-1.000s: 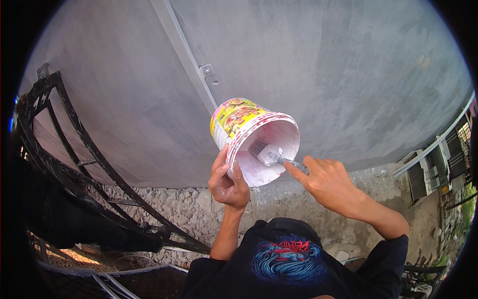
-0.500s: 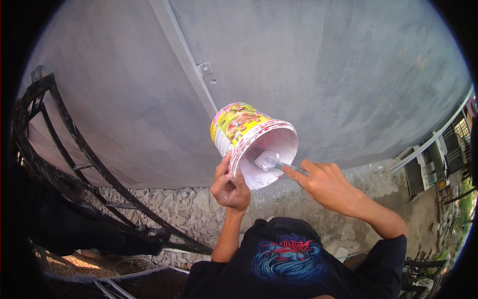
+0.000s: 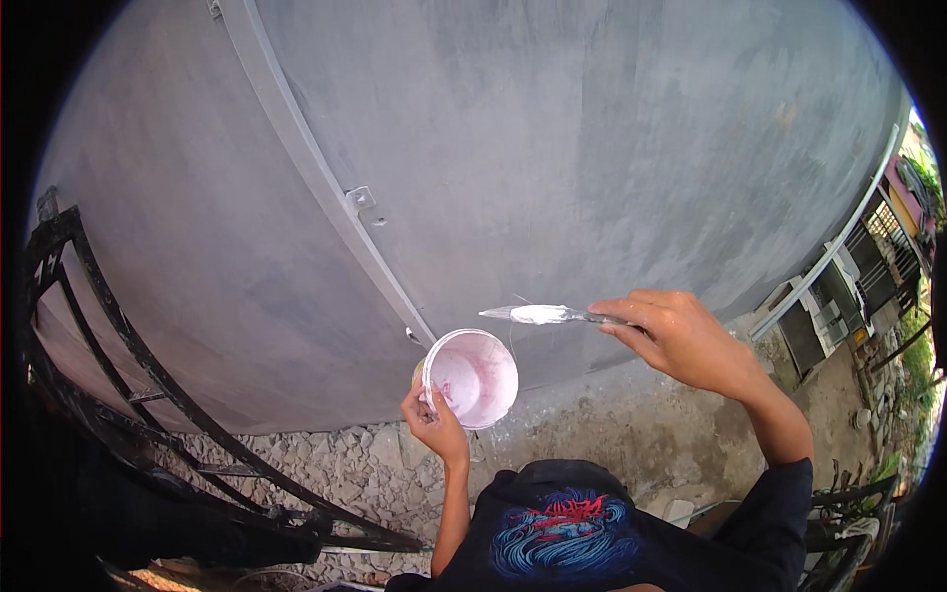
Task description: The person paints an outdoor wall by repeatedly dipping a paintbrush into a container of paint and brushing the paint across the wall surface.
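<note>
My left hand (image 3: 435,422) grips the rim of a round plastic bucket (image 3: 499,387), thumb inside and fingers outside. The bucket's mouth faces up toward me, and its inside is coated with whitish-pink paint. Above the bucket and to its right, my right hand (image 3: 679,335) holds a paintbrush (image 3: 552,314) by the handle. Seen edge-on, the brush points left, with thick white paint on its ferrule end and a few stray bristles sticking out. The brush is outside the bucket, in front of a grey wall (image 3: 513,168).
A thin metal strip (image 3: 296,148) with a small bracket (image 3: 362,198) runs up the wall. A black metal frame (image 3: 148,326) curves along the left. Rubble (image 3: 345,474) and concrete ground (image 3: 681,424) lie below. Panels and boxes (image 3: 819,306) stand at the right.
My right hand has lifted the paintbrush out of the bucket, up and right. My left hand has lowered the bucket and turned it more upright.
</note>
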A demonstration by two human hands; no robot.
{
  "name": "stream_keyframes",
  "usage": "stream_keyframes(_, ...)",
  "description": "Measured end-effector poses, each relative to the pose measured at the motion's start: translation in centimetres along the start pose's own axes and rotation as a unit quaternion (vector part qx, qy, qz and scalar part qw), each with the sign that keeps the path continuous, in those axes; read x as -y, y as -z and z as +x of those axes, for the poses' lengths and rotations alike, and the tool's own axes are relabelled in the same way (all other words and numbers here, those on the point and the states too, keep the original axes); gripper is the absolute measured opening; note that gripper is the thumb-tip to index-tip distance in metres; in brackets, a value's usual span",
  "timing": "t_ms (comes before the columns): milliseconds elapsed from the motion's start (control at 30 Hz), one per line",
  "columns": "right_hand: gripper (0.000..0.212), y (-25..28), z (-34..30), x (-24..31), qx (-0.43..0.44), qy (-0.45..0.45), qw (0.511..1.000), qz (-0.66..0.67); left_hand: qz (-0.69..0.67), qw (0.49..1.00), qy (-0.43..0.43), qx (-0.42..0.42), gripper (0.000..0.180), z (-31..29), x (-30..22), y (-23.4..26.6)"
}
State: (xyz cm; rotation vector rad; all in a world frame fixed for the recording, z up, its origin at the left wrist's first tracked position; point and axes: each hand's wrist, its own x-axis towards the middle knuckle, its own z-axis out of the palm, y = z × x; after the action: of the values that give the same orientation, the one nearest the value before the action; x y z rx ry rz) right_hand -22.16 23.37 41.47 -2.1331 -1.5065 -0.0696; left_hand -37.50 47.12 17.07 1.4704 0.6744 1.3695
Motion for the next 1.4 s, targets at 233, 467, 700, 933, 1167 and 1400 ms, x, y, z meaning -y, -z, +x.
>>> stream_keyframes(233, 0.021, 5.0, 3.7, -5.6, -0.125, 0.003, 0.973, -0.194, 0.028, 0.989, 0.118, -0.086, 0.017, -3.1, 9.0, 3.6)
stream_keyframes(467, 0.021, 5.5, 6.8, -8.8, -0.065, -0.023, 0.971, -0.23, 0.211, 0.966, 0.135, -0.064, 0.034, -8.4, 15.2, 7.7)
stream_keyframes(700, 0.022, 13.1, 10.8, -7.6, -0.203, 0.033, 0.905, -0.372, 0.324, 0.925, 0.2, -0.006, 0.049, -11.3, 18.3, 12.3)
stream_keyframes(933, 0.021, 17.2, 11.7, -4.4, -0.404, 0.128, 0.809, -0.407, 0.133, 0.834, 0.533, -0.053, 0.048, -13.8, 26.0, 16.3)
stream_keyframes(1167, 0.051, -2.0, 5.0, -9.6, -0.132, 0.032, 0.904, -0.406, 0.052, 0.752, 0.64, -0.149, 0.064, -18.2, 31.4, 21.0)
stream_keyframes(1400, 0.046, -8.2, 2.3, -15.4, 0.01, -0.078, 0.953, -0.293, 0.058, 0.754, 0.64, -0.136, 0.063, -17.7, 30.7, 20.7)
